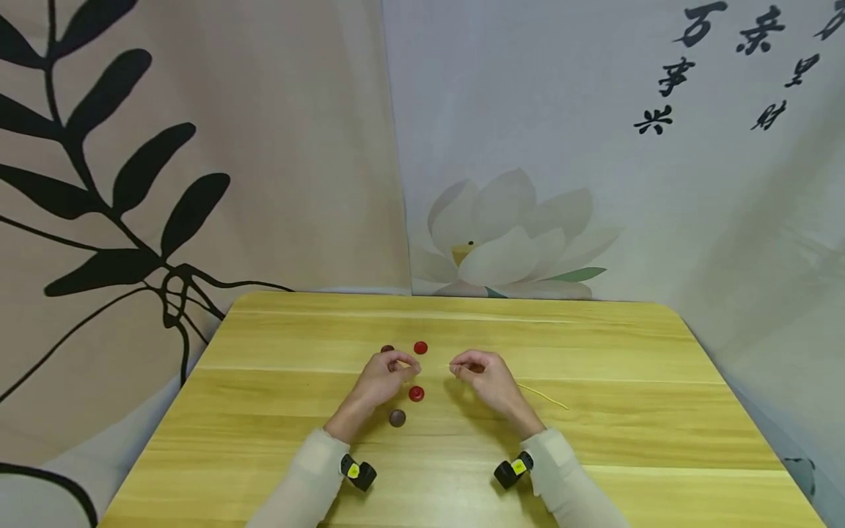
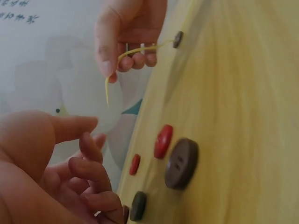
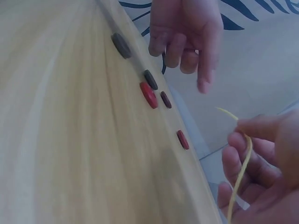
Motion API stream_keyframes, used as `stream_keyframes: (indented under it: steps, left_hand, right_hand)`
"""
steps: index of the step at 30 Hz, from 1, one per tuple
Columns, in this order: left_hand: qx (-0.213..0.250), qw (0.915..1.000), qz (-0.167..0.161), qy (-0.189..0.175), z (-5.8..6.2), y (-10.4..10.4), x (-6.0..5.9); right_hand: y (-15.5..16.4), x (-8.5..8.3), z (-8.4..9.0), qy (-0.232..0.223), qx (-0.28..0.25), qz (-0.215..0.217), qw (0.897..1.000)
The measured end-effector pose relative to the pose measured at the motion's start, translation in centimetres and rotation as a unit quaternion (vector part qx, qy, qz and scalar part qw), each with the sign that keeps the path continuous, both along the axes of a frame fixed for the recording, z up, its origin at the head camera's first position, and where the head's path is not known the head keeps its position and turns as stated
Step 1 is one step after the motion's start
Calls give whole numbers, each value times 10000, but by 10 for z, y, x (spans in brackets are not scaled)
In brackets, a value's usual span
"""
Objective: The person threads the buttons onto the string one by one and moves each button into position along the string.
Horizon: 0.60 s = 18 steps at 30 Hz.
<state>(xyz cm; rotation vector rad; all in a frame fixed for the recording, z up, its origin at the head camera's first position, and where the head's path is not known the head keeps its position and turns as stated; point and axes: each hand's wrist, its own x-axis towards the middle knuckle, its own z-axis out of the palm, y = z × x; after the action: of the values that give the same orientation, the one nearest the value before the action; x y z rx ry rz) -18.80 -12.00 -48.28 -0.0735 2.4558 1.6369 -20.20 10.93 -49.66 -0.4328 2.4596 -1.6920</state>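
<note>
My right hand [image 1: 485, 374] pinches a yellow cord [image 3: 241, 172] between thumb and forefinger, a short tip sticking out past them. Further along the cord, a small brown button [image 2: 177, 39] appears strung on it; in the head view this is hidden behind the hand. Facing it across a small gap is my left hand [image 1: 386, 378], thumb and forefinger reaching toward the cord tip, other fingers loosely curled, nothing between them. Near the left hand lie a red button [image 1: 416, 394], a larger brown button [image 1: 397, 418], and a dark button [image 2: 138, 205] that the hand hides from the head view.
Beyond the hands, another red button [image 1: 420, 347] and a small dark reddish button [image 1: 387, 349] lie on the wooden table [image 1: 634, 440]. The cord's loose tail [image 1: 544, 397] trails on the tabletop to the right. Printed cloth [image 1: 317, 147] hangs behind the far edge.
</note>
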Motion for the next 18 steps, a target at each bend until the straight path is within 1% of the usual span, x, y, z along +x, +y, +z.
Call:
stream_keyframes:
  steps: [3,5,7,12,15,18]
  left_hand:
    - [-195,9991,-357,-105,-2,-3,3]
    - [-282,9984,-461,-165,-5,-4,6]
    - [-389,9975,-571,-151,-8,-6,8]
    - [-545,9958,-725,-99,-12,-7,13]
    - [-594,9953,-756,-94,-14,-6,15]
    - [-619,9946,-834,15,-15,-5,17]
  right_hand:
    - [-1,0,-3,-39,67,10,10000]
    - [-1,1,-5,-107,101,37,9999]
    - [-2,2,-8,-155,91,75,9998]
    - [-3,3,-14,-157,30,139,9998]
    - [-4,3,-16,-199,97,162,9996]
    - [-4,4,-16,-256,172,176,9994]
